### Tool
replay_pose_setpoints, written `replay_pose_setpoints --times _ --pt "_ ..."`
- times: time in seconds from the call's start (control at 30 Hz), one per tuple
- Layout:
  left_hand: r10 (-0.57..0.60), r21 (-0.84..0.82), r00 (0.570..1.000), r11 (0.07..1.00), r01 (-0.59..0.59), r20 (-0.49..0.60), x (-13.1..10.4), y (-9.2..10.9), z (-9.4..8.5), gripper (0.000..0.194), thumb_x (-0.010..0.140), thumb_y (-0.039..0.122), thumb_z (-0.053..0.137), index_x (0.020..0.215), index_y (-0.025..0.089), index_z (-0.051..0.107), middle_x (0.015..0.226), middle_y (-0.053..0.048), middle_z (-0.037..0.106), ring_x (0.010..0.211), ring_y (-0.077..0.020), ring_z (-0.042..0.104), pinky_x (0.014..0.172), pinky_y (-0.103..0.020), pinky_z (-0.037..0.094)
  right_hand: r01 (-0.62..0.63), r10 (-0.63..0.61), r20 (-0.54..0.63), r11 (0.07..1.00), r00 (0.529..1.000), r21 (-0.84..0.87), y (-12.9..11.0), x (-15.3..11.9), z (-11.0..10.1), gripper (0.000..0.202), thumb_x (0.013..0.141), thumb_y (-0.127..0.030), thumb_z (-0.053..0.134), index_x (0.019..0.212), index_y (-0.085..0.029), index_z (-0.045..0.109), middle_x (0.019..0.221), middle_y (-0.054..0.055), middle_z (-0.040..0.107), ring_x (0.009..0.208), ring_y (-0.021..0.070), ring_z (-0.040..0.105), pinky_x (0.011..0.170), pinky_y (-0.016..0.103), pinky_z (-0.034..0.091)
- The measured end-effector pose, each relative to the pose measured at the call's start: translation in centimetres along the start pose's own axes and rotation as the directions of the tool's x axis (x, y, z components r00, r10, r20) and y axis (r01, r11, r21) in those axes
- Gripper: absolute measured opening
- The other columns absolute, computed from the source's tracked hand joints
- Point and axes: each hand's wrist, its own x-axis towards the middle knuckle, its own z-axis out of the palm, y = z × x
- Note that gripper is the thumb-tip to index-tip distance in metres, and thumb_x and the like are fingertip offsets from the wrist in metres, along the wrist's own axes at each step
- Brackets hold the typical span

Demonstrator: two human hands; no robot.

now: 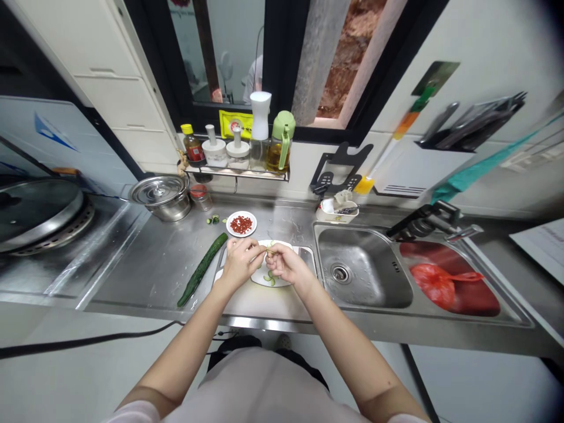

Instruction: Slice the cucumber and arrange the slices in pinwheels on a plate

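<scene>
My left hand (241, 262) and my right hand (285, 262) meet fingertip to fingertip above a white plate (282, 276), both pinching a small thin green slice (267, 251). Thin green slices (269, 278) lie on the plate, which rests on a cutting board (259, 302). To the left of my left hand, a long green cucumber (202, 269) lies slanted on the steel counter. Just beyond my left hand stands a small white dish of chopped red pieces (241, 225), with a few green cucumber ends (213, 220) beside it.
A lidded steel pot (163, 197) and a small red-lidded jar (201, 197) stand at the back left. Behind hangs a rack of bottles (240, 171). On the right are a steel sink (365, 264), a faucet (434, 220) and a red bag (434, 286) in a second basin.
</scene>
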Motion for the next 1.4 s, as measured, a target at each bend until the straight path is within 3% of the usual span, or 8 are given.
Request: replay_pose_setpoints --times 0.3,0.53,0.63,0.7,0.8,0.93,1.17,1.4 --pt "0.007 0.049 1.000 0.999 -0.006 -0.026 -1.0 -0.3 0.8 0.022 0.091 0.030 0.053 0.101 0.028 0.072 0.086 -0.005 0.065 0.081 -0.0172 0.052 0.085 -0.035 0.025 -0.080 0.080 0.006 0.995 0.997 0.059 0.1 0.3 -0.1 0.011 0.066 -0.023 0.054 0.059 -0.017 0.049 0.046 -0.004 0.047 0.039 0.0053 0.031 0.036 0.015 0.010" --pt "-0.158 -0.177 0.987 0.971 0.162 0.036 -1.2 0.0 1.5 0.021 0.088 0.032 0.056 0.096 0.025 0.074 0.083 -0.005 0.069 0.083 -0.0184 0.056 0.086 -0.035 0.030 0.030 -0.033 -0.087 0.999 0.996 -0.039 0.8 0.7 -0.3 0.010 0.062 -0.023 0.054 0.055 -0.016 0.051 0.046 -0.002 0.049 0.037 0.0039 0.032 0.034 0.015 0.012" --pt "-0.370 -0.464 0.924 0.805 0.369 0.094 -1.1 0.2 2.1 0.026 0.084 0.035 0.057 0.102 0.022 0.071 0.081 -0.004 0.070 0.077 -0.0169 0.058 0.079 -0.032 0.038 0.158 -0.174 -0.128 0.979 0.976 -0.125 1.2 1.0 -0.4 0.009 0.060 -0.024 0.056 0.056 -0.016 0.053 0.048 -0.002 0.052 0.040 0.0053 0.037 0.034 0.015 0.015" --pt "-0.498 -0.643 0.839 0.572 0.509 0.221 -0.9 0.4 2.3 0.034 0.082 0.037 0.056 0.108 0.018 0.067 0.076 -0.003 0.069 0.071 -0.0155 0.058 0.070 -0.028 0.041 0.256 -0.281 -0.124 0.948 0.952 -0.189 1.5 1.0 -0.4 0.010 0.059 -0.025 0.057 0.057 -0.016 0.053 0.050 -0.002 0.053 0.043 0.0060 0.041 0.035 0.014 0.017" --pt "-0.551 -0.728 0.732 0.295 0.619 0.400 -0.5 0.4 2.2 0.043 0.074 0.038 0.062 0.110 0.015 0.064 0.071 -0.001 0.067 0.063 -0.0126 0.057 0.060 -0.023 0.038 0.332 -0.377 -0.103 0.893 0.920 -0.303 1.6 1.0 -0.4 0.010 0.059 -0.025 0.057 0.057 -0.016 0.055 0.052 -0.002 0.054 0.045 0.0067 0.043 0.035 0.014 0.018" --pt "-0.528 -0.764 0.712 0.170 0.622 0.462 -0.3 0.1 2.0 0.051 0.065 0.034 0.071 0.112 0.016 0.060 0.072 0.001 0.066 0.059 -0.0089 0.053 0.057 -0.021 0.034 0.328 -0.403 -0.097 0.844 0.910 -0.425 1.5 1.1 -0.5 0.010 0.060 -0.025 0.053 0.057 -0.016 0.056 0.053 -0.002 0.055 0.044 0.0064 0.043 0.035 0.014 0.021" --pt "-0.503 -0.813 0.746 0.135 0.566 0.436 -0.4 -0.8 2.6 0.050 0.063 0.032 0.075 0.108 0.015 0.062 0.068 0.003 0.062 0.063 -0.0086 0.054 0.066 -0.022 0.039 0.268 -0.364 -0.133 0.848 0.922 -0.458 1.7 1.8 -1.0 0.009 0.061 -0.023 0.053 0.058 -0.016 0.056 0.053 -0.002 0.056 0.044 0.0061 0.044 0.036 0.014 0.023" --pt "-0.514 -0.798 0.777 0.257 0.544 0.364 -0.9 -2.6 4.1 0.032 0.065 0.031 0.074 0.093 0.015 0.068 0.075 -0.001 0.065 0.072 -0.0118 0.058 0.070 -0.024 0.044 0.162 -0.289 -0.155 0.822 0.945 -0.546 1.3 3.0 -1.7 0.009 0.067 -0.020 0.056 0.060 -0.016 0.059 0.051 -0.002 0.058 0.043 0.0064 0.047 0.035 0.014 0.024"
